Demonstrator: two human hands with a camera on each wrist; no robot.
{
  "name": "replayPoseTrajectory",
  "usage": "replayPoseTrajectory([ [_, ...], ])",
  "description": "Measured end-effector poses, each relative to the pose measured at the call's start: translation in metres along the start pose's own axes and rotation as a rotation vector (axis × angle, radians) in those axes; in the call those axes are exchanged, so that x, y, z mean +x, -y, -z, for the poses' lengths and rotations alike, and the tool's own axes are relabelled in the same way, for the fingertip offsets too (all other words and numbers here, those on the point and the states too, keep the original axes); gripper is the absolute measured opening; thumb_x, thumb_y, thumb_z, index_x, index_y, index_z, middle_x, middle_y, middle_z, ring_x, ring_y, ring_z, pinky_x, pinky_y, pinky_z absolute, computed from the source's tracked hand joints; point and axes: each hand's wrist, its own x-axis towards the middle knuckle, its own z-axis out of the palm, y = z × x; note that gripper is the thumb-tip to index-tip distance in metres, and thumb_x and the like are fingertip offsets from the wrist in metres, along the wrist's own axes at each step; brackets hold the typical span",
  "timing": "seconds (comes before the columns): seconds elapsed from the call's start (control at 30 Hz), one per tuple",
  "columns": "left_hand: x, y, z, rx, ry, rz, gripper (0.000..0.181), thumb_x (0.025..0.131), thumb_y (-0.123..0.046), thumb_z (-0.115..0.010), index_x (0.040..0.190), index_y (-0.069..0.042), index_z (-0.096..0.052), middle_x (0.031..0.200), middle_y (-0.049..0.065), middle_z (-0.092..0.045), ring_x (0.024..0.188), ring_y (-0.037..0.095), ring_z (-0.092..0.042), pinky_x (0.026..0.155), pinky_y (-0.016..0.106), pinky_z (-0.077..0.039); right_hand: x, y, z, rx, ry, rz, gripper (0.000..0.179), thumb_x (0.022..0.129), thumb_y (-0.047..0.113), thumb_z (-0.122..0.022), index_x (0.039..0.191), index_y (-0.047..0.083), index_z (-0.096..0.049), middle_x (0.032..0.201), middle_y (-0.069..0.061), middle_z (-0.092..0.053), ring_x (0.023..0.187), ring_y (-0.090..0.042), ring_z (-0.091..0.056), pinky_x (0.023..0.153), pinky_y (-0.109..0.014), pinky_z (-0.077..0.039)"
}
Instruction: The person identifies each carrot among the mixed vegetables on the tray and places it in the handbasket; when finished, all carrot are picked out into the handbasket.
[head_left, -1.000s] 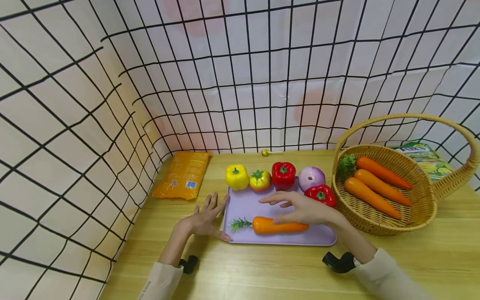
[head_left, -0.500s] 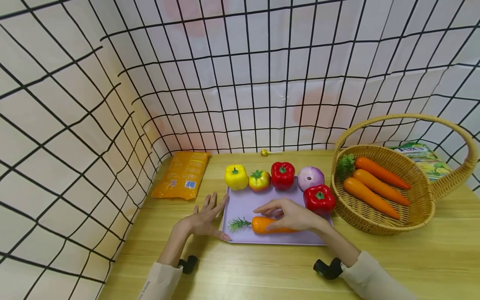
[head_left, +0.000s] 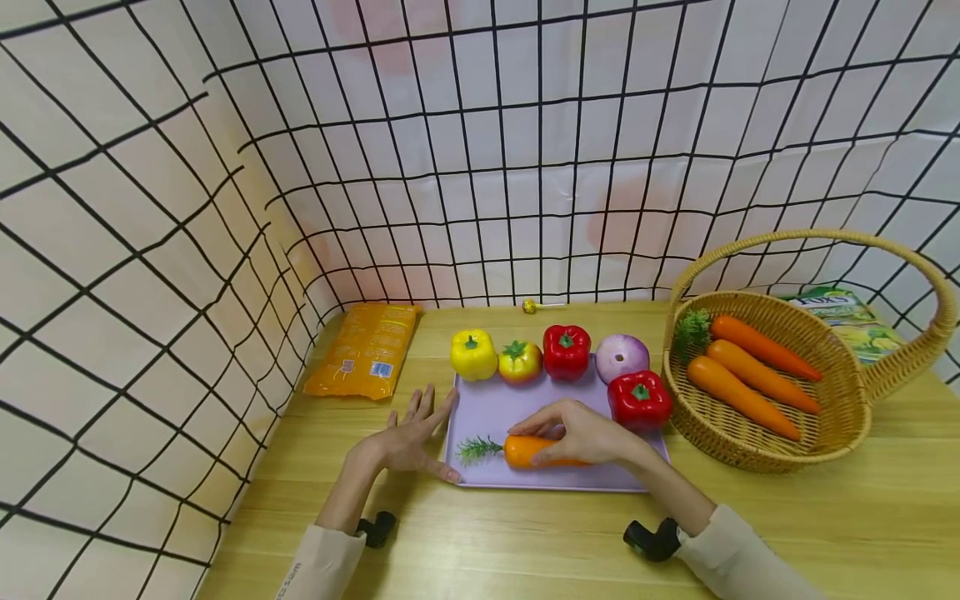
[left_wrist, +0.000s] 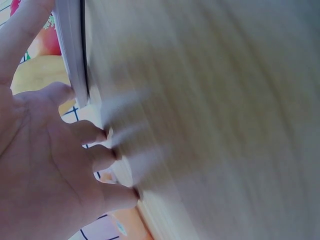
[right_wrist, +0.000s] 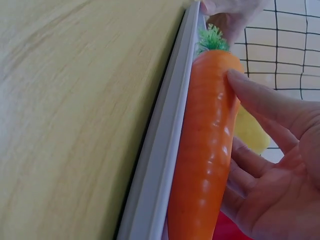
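On the lilac tray (head_left: 487, 408) lies an orange carrot (head_left: 521, 451), its green leafy top pointing left. My right hand (head_left: 581, 433) grips the carrot from above, thumb on the near side and fingers on the far side. Seen from the right wrist, the thumb presses the carrot (right_wrist: 205, 145) close to its leafy end, and part of the fingers is hidden behind it. My left hand (head_left: 405, 442) is spread at the tray's left edge, with thumb and little-curved fingers touching its rim and the table. The left wrist view shows its palm (left_wrist: 45, 160) and fingertips on the wood.
Along the tray's back sit a yellow pepper (head_left: 473, 355), a tomato (head_left: 520, 362), two red peppers (head_left: 567, 352) and a purple onion (head_left: 622, 358). A wicker basket (head_left: 840, 442) with carrots stands right. An orange packet (head_left: 363, 350), a lollipop (head_left: 530, 307) and a green packet (head_left: 862, 325) lie behind.
My right hand has moved left and down from above the tray onto the carrot, and its fingers have closed round it. The carrot and my left hand have stayed in place.
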Motion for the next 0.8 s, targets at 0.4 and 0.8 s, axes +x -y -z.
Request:
replayPoseTrajectory([
  [0.4,0.0007,0.0002,-0.0005,0.011,0.008,0.005,0.128,0.079,-0.055,-0.085,0.168,-0.022,0.002,0.17,0.025,0.02,0.158,0.045,0.019,0.122,0.076,0.003,0.0023,0.002,0.0013,-0.023,0.008,-0.026,0.04,0.087,0.014,-0.083,0.127,0.012,-0.076,0.123,-0.005,-0.077,0.113,-0.023,-0.07,0.102,-0.045,-0.058],
  [0.8,0.0001,0.0004,-0.0005,0.003,0.01,0.003,0.128,0.079,-0.055,-0.085,0.168,-0.023,0.002,0.17,0.024,0.02,0.158,0.045,0.019,0.122,0.076,0.003,0.0016,0.0021,0.0016,-0.018,0.036,-0.024,0.042,0.089,0.013,-0.081,0.13,0.01,-0.073,0.126,-0.005,-0.076,0.118,-0.026,-0.069,0.103,-0.044,-0.058],
])
